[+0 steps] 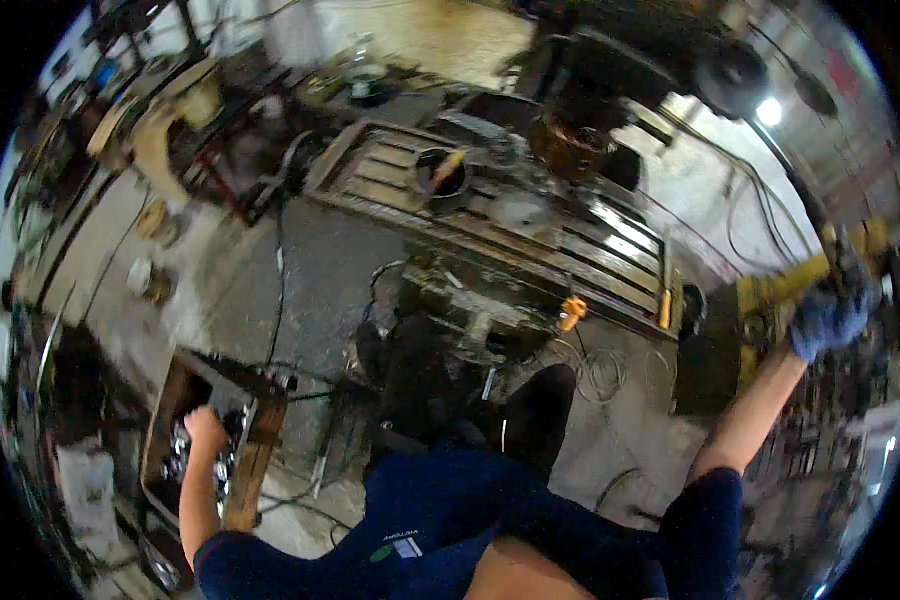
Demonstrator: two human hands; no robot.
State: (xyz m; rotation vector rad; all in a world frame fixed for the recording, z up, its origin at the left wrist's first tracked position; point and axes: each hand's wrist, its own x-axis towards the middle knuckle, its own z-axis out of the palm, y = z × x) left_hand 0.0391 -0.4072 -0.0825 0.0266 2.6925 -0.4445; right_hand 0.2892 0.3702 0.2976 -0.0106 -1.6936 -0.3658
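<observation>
At the lower left, my bare left hand (207, 430) is over a wooden box (262, 450) of shiny metal parts (232, 425). Its fingers look curled in; what they hold, if anything, I cannot make out. Far to the right, my right hand (832, 318), in a blue-grey work glove, is raised beside yellowish and dark machine parts (865, 245). That hand looks closed, but blur hides what is in it. Between my arms, ahead of me, stands a machine with a slotted metal table (390, 195).
On the slotted table sits a round dark pot (440, 185) with a brush-like handle in it. An orange pendant control (572, 313) hangs at its front edge. Cables (280, 270) run across the floor. A cluttered bench (200, 100) is at the back left.
</observation>
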